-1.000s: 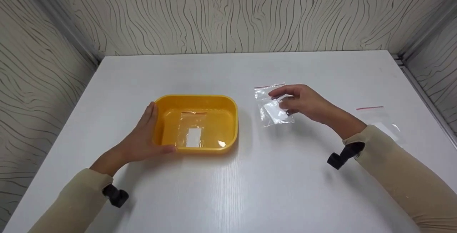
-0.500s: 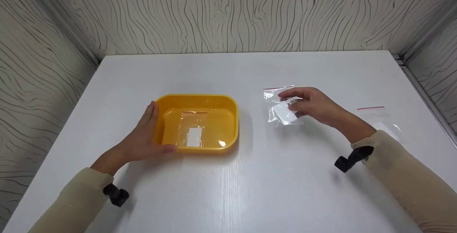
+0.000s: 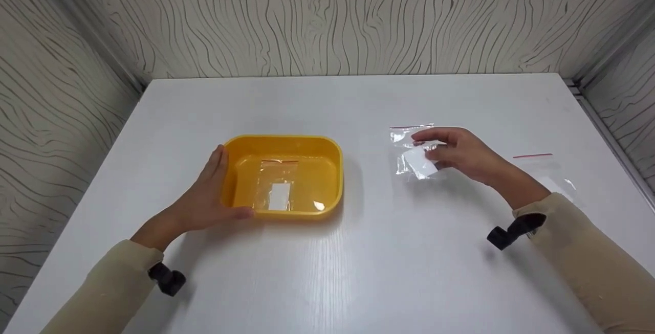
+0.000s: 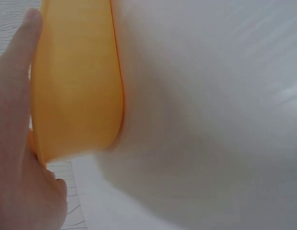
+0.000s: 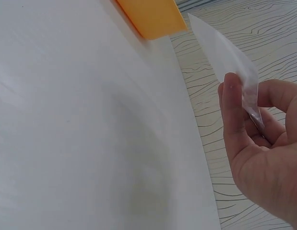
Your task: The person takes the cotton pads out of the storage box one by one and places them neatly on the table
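My left hand (image 3: 206, 201) grips the left end of a yellow plastic box (image 3: 335, 170), its thumb along the near rim and its fingers at the left side. The left wrist view shows the thumb on the rim of the box (image 4: 81, 86). Inside the box lies a clear zip-lock bag (image 3: 276, 173) with a red seal line and a white label. To the box's right, my right hand (image 3: 463, 155) pinches another clear zip-lock bag (image 3: 420, 164) between thumb and fingers, raised above the table. In the right wrist view this bag (image 5: 225, 55) stands up from the fingers.
A third clear zip-lock bag (image 3: 550, 173) with a red seal line lies on the white table (image 3: 327, 272) at the right, partly covered by the right sleeve (image 3: 578, 247). Patterned panels (image 3: 327, 22) rise behind the table and at its sides.
My right hand has moved to the right with the pinched bag, farther from the box. My left hand and the box have stayed in place.
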Tool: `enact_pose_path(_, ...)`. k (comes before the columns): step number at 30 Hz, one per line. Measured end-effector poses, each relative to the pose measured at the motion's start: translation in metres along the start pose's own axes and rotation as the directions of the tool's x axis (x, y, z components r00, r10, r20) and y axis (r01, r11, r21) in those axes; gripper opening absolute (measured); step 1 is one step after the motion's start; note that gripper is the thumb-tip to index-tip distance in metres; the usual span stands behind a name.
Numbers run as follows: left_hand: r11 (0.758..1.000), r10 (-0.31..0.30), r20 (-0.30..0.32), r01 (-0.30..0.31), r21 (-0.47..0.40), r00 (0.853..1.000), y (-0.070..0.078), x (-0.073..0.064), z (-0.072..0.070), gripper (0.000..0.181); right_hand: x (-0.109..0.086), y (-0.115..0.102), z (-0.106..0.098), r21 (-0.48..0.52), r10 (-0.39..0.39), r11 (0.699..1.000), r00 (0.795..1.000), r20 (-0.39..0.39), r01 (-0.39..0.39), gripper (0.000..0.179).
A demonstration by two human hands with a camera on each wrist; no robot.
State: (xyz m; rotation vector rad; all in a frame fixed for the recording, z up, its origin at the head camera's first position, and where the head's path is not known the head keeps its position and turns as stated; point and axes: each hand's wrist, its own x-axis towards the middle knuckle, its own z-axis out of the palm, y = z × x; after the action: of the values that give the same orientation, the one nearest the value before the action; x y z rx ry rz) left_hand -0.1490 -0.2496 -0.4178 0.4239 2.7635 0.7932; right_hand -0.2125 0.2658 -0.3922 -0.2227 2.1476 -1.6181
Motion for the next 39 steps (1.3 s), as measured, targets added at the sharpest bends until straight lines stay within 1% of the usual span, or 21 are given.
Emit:
enact_pose_path(7,1.0,-0.003,-0.004,0.003,0.0,1.0,-0.002,0.001,0.001,0.14,-0.002,0.004,-0.003,0.052,-0.01,0.999,1.0,0.014,0.01,0.048)
enact_pose_path(19,1.0,-0.003,-0.004,0.003,-0.005,1.0,0.001,-0.001,0.0,0.139,-0.01,0.014,-0.017,0.012,-0.011,1.0,1.0,0.015,0.011,0.049)
enact_pose_path(28,1.0,-0.009,-0.003,0.009,-0.001,1.0,0.001,-0.001,0.0,0.14,-0.023,0.021,-0.035,-0.005,-0.039,0.999,0.999,-0.004,0.039,0.049)
enact_pose_path(35,1.0,0.002,-0.011,-0.002,0.01,1.0,-0.002,0.001,0.001,0.143,-0.03,0.028,-0.048,-0.021,-0.055,0.998,0.998,0.001,0.055,0.046)
enact_pose_path(39,1.0,-0.002,-0.009,0.003,0.008,1.0,-0.003,0.001,0.002,0.143,-0.034,0.032,-0.056,-0.063,-0.047,0.997,0.999,-0.003,0.047,0.046)
